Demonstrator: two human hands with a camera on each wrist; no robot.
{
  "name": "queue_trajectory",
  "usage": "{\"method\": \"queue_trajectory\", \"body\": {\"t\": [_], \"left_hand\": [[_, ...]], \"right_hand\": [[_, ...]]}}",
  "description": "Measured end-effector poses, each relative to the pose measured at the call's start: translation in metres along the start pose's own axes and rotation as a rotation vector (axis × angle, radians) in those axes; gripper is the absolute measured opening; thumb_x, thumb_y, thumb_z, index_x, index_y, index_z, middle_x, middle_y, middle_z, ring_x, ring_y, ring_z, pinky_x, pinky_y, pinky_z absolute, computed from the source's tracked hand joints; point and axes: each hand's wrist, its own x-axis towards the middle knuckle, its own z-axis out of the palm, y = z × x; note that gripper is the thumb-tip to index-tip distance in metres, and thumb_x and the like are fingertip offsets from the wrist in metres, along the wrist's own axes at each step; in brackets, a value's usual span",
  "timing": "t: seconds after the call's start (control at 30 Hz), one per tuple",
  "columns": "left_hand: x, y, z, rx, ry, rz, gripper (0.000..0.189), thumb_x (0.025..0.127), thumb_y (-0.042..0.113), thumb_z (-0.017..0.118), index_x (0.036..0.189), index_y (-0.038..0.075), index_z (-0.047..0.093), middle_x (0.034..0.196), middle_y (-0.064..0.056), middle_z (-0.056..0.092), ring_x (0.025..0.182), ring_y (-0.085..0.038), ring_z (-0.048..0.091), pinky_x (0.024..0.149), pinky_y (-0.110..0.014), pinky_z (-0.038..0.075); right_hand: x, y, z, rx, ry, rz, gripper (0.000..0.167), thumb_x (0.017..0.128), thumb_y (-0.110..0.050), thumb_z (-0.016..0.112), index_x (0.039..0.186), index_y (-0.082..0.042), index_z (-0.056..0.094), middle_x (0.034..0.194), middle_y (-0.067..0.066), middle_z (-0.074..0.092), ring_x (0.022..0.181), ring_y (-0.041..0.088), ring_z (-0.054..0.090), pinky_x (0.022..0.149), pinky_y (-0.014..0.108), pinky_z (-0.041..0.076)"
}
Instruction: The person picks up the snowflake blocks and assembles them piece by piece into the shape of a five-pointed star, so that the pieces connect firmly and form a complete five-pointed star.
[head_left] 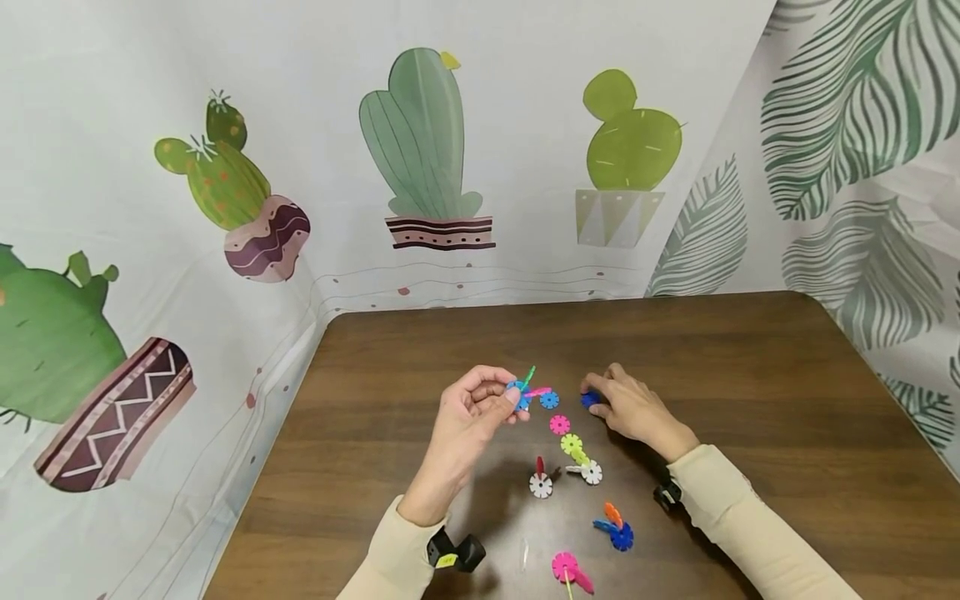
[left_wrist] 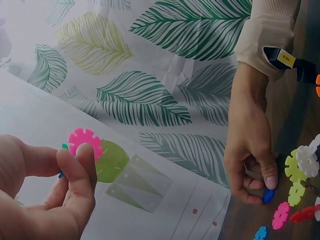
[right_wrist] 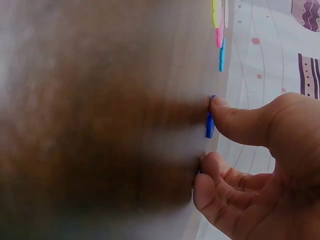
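My left hand [head_left: 480,408] is raised over the table and pinches a small cluster of notched plastic discs between thumb and fingers. A light blue disc [head_left: 514,387] faces the head camera, with a green disc [head_left: 529,375] and a pink disc [left_wrist: 85,141] slotted into it. Down on the tabletop, my right hand [head_left: 633,404] curls its fingers round a dark blue notched disc [right_wrist: 210,125]. Its thumb lies on one edge of that disc, and the other fingertips are close by the opposite edge.
Loose light blue [head_left: 550,400] and pink [head_left: 559,425] discs lie between the hands. Nearer are a yellow-green and white joined group [head_left: 581,458], a white and red one [head_left: 541,485], a blue and orange one [head_left: 621,536] and a pink one [head_left: 565,567]. A patterned cloth [head_left: 525,167] hangs behind the table.
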Motion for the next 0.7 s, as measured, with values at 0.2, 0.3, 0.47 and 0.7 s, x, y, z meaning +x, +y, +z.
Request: {"method": "queue_trajectory", "body": {"t": [0.2, 0.3, 0.47, 0.7], "left_hand": [[0.0002, 0.0009, -0.0001, 0.026, 0.013, 0.011, 0.025, 0.100, 0.000, 0.071, 0.121, -0.012, 0.065, 0.088, 0.004, 0.072, 0.073, -0.006, 0.073, 0.070, -0.019, 0.059], [-0.0001, 0.0011, -0.0001, 0.057, 0.023, 0.025, 0.023, 0.099, 0.003, 0.072, 0.119, -0.010, 0.069, 0.088, 0.006, 0.071, 0.073, -0.005, 0.069, 0.069, -0.019, 0.057], [-0.0010, 0.0010, -0.0003, 0.111, 0.038, 0.039, 0.021, 0.099, 0.006, 0.074, 0.117, -0.006, 0.073, 0.090, 0.008, 0.070, 0.075, -0.005, 0.062, 0.072, -0.018, 0.055], [-0.0016, 0.0021, 0.0004, 0.116, 0.013, 0.069, 0.018, 0.101, 0.005, 0.072, 0.115, -0.005, 0.073, 0.103, 0.004, 0.073, 0.085, -0.006, 0.067, 0.079, -0.020, 0.058]], "right_hand": [[0.0016, -0.0002, 0.0012, -0.008, 0.001, 0.010, 0.023, 0.098, -0.011, 0.078, 0.115, -0.015, 0.063, 0.109, 0.015, 0.059, 0.080, 0.026, 0.059, 0.058, 0.035, 0.050], [0.0022, 0.0001, 0.0021, -0.013, 0.006, 0.005, 0.024, 0.097, -0.010, 0.079, 0.113, -0.014, 0.061, 0.105, 0.012, 0.059, 0.079, 0.025, 0.058, 0.060, 0.036, 0.050], [0.0023, -0.0004, 0.0030, -0.009, 0.016, -0.001, 0.025, 0.096, -0.008, 0.079, 0.111, -0.014, 0.061, 0.103, 0.010, 0.060, 0.080, 0.024, 0.058, 0.061, 0.037, 0.050], [0.0031, -0.0009, 0.0031, -0.009, 0.015, 0.002, 0.025, 0.096, -0.008, 0.079, 0.111, -0.014, 0.060, 0.103, 0.009, 0.060, 0.080, 0.024, 0.057, 0.061, 0.035, 0.048]]}}
